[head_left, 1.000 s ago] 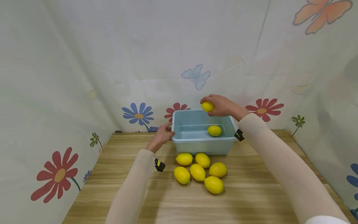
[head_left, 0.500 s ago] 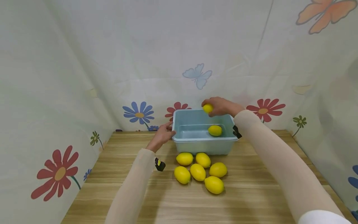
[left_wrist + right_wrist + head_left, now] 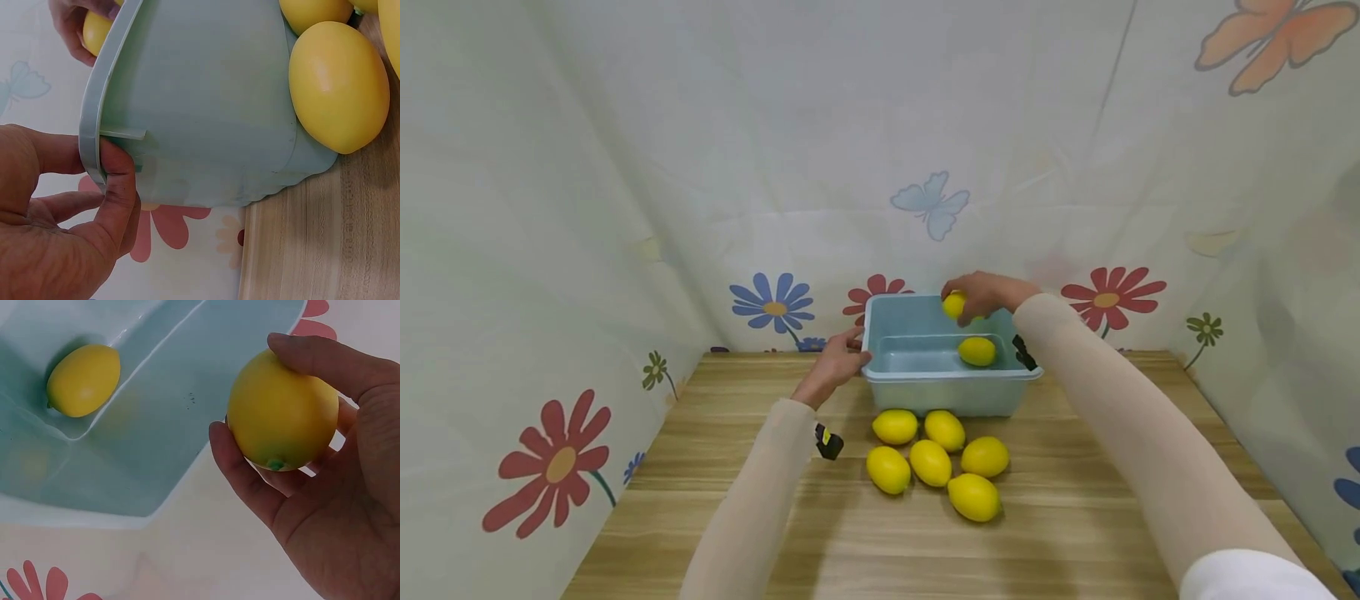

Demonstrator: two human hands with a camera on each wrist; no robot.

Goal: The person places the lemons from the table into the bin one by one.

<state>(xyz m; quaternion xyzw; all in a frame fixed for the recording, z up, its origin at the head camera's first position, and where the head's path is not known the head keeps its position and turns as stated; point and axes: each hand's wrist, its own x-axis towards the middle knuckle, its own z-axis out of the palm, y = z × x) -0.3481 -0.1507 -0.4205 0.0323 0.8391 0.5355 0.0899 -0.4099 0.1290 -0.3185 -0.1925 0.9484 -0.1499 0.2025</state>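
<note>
Pinched between the thumb and fingers of our left hand [image 3: 837,360] was the left rim of a pale blue plastic bin [image 3: 951,395]. A small black device [image 3: 829,442] sat by that sleeve's cuff. The bin stood upright on a wood-grain table [image 3: 715,400], and just in front of its near wall lay six whole lemons [image 3: 931,463] in a close cluster. Inside, toward the right, a single lemon [image 3: 977,352] rested on its side on the bin's floor. Our right hand [image 3: 988,292] held another lemon [image 3: 284,412] near the far rim, right of the middle, its thumb and curled fingers spread only as wide as the fruit. Farther right, a red flower [image 3: 1107,298] and, higher up, an orange butterfly [image 3: 1273,46] decorated the pale cloth backdrop [image 3: 1240,150].
</note>
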